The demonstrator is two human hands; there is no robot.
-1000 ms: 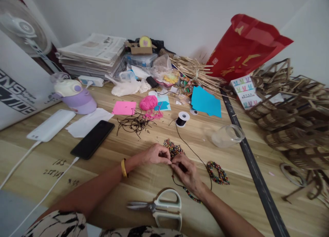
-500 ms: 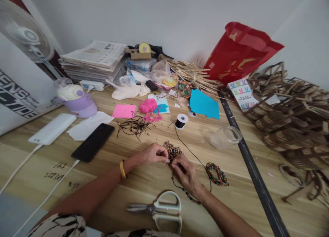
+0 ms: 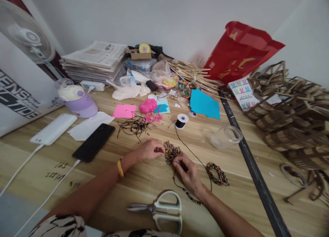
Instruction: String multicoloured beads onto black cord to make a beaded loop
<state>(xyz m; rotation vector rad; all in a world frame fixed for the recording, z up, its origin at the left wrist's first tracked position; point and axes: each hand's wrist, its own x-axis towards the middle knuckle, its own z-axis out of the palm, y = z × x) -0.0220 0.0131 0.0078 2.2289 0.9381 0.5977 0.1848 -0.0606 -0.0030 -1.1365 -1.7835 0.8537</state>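
Your left hand [image 3: 149, 150] has pulled back from your right since a moment ago, while the black cord [image 3: 178, 186] with its strung beads [image 3: 192, 198] is still at your right hand [image 3: 189, 173], thumb and finger pinched on it. Your left fingertips are curled close beside the bead pile [image 3: 171, 152], but I can't tell if they're touching or gripping anything. You've got scissors [image 3: 167, 207] nearer you, beaded loops [image 3: 218, 175] off right, and the spool [image 3: 181, 122] beyond the pile.
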